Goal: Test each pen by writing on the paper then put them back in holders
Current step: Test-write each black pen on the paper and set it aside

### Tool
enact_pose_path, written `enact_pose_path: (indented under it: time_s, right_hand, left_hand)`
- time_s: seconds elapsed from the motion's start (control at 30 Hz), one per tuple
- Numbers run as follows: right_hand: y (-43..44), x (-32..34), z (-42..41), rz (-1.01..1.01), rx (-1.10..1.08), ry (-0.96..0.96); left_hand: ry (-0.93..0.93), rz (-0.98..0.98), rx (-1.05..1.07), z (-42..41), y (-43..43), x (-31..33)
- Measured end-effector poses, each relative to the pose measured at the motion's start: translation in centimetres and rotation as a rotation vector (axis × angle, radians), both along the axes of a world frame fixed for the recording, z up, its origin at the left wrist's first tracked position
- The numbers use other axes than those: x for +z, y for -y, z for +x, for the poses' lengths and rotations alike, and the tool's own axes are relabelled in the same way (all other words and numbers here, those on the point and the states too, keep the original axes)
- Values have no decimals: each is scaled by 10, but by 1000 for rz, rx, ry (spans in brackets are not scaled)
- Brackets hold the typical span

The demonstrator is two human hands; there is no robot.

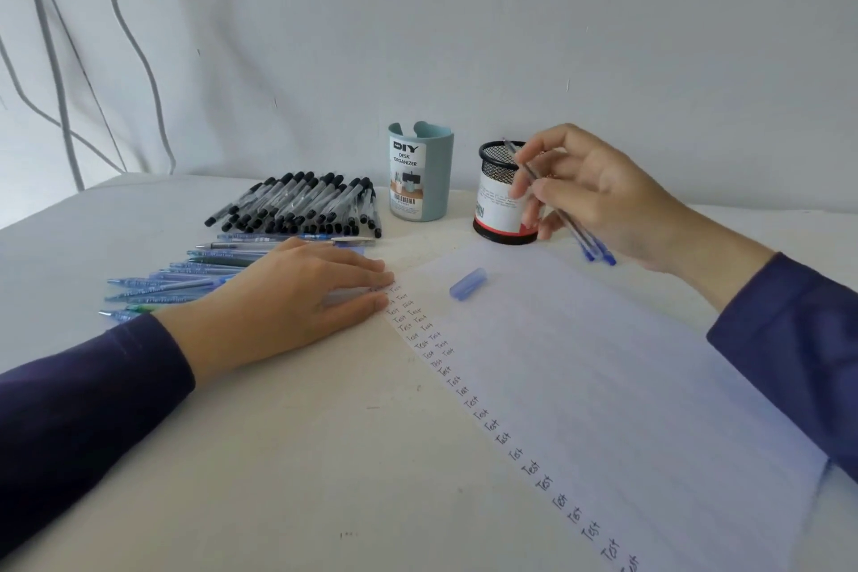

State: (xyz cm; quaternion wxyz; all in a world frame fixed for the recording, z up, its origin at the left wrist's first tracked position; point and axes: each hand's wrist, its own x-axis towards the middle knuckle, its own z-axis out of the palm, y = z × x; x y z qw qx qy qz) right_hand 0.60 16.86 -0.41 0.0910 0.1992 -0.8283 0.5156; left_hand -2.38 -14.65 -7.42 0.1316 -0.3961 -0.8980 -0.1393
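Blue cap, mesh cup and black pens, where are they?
Blue cap [468, 284], head view, middle of the cap.
Mesh cup [494, 207], head view, on its white label.
Black pens [302, 204], head view, middle of the pile.

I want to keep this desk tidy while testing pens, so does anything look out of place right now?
One thing: a loose blue cap lies alone on the paper, off its pen, right of the handwritten column. The right hand grips pens near the mesh holder. Nothing looks spilled or damaged.
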Motion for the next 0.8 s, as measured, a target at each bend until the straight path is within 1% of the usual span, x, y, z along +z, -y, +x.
enact_pose_path:
  time_s: [0.07, 0.1, 0.17, 0.2, 0.23, 0.4, 0.63, 0.8]
  right_hand:
    - [-6, -4, -1, 159, 36, 51]
    - [-11, -6, -2, 299, 26, 63]
    - [-19, -12, -5, 620, -30, 48]
    - [-22, -15, -7, 727, -51, 27]
    - [-23, -19, -8, 784, -60, -1]
    - [-19, -32, -13, 856, -55, -91]
    - [-12, -37, -12, 806, -29, -130]
    - [-5, -36, -8, 771, 15, -114]
  left_hand:
    - [9, 2, 3, 0, 0, 0]
    - [14, 1, 6, 0, -1, 1]
    - [15, -2, 7, 1, -1, 1]
    - [13, -1, 6, 1, -2, 2]
    - [13, 1, 5, 1, -2, 2]
    - [9, 19, -11, 0, -2, 0]
    - [3, 33, -18, -2, -1, -2]
    - [-6, 40, -22, -2, -1, -3]
